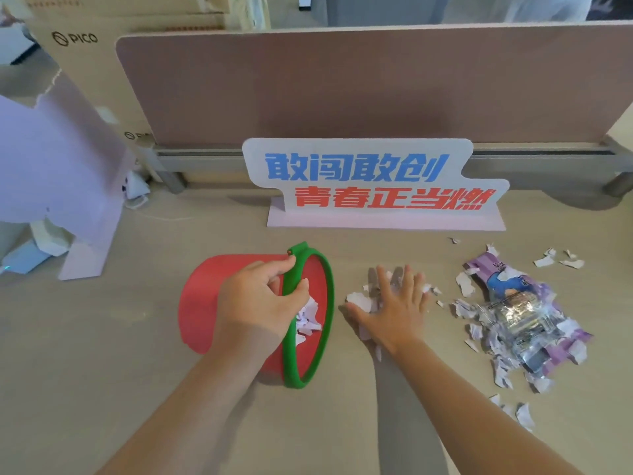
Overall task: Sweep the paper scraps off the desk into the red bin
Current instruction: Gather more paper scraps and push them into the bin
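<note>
The red bin (200,303) lies on its side on the desk, its green-rimmed mouth facing right. My left hand (255,303) grips the green rim (327,323) at the top, fingers curled inside. White scraps (308,318) lie inside the bin. My right hand (395,310) rests flat on the desk just right of the mouth, fingers spread, with a small heap of paper scraps (358,299) under and beside it. More torn scraps (493,341) are scattered further right around a crumpled purple and clear wrapper (517,317).
A sign with blue and red characters (373,185) stands behind the bin against a brown desk divider (342,87). A pale purple cardboard stand (65,180) sits at the left. Loose scraps (556,260) lie at the far right of the beige desk (102,337).
</note>
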Demonstrator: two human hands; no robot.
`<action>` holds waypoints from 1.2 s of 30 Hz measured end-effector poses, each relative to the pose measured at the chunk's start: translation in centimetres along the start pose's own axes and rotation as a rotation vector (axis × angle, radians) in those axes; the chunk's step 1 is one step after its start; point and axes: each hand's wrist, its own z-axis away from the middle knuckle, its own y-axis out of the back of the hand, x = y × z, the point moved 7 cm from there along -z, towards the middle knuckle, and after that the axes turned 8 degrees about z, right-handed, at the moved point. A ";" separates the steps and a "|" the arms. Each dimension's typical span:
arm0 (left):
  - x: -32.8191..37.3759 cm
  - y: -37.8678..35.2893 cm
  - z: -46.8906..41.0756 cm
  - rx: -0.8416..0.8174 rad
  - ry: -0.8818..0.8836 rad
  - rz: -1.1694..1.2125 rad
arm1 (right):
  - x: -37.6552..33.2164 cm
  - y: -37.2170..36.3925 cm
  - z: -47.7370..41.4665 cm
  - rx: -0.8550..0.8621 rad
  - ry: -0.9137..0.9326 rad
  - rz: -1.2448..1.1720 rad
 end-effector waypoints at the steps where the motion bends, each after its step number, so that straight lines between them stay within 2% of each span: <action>1: 0.1 0.0 0.0 0.000 -0.009 0.007 | -0.5 -0.3 -0.3 -0.017 0.023 0.034; 4: -0.1 0.3 -0.1 0.010 -0.018 0.029 | -1.4 -0.5 -0.3 0.081 0.105 0.121; 8: -0.8 0.8 -0.4 0.045 0.014 0.059 | -2.4 0.0 0.6 0.313 0.274 0.042; 11: -1.3 1.1 -0.7 0.059 0.042 0.076 | -3.0 0.0 1.0 0.389 0.437 -0.033; 14: -1.5 1.3 -0.9 0.069 0.065 0.111 | -3.5 0.1 1.1 0.368 0.470 0.021; 17: -1.7 1.8 -1.0 0.080 0.089 0.145 | -3.1 -0.2 0.2 0.180 0.374 0.007; 20: -1.9 2.4 -1.3 0.083 0.122 0.224 | -1.7 0.5 -0.8 0.038 0.112 -0.206; 22: -1.9 2.5 -1.5 0.081 0.134 0.241 | -1.6 3.2 -0.3 0.070 -0.052 -0.473; 24: -2.1 2.5 -1.7 0.081 0.155 0.241 | -3.1 6.6 0.9 0.167 -0.112 -0.683; 26: -2.0 2.2 -1.7 0.076 0.170 0.251 | -6.1 9.4 2.2 0.212 -0.040 -0.772; 30: -1.4 1.7 -1.6 0.056 0.148 0.264 | -13.4 10.2 4.0 0.087 0.301 -0.551; 32: -1.1 1.5 -1.5 0.044 0.140 0.270 | -15.1 8.8 4.1 -0.009 0.395 -0.498; 36: -0.8 1.8 -1.4 0.036 0.134 0.245 | -16.9 8.7 5.3 0.017 0.584 -0.504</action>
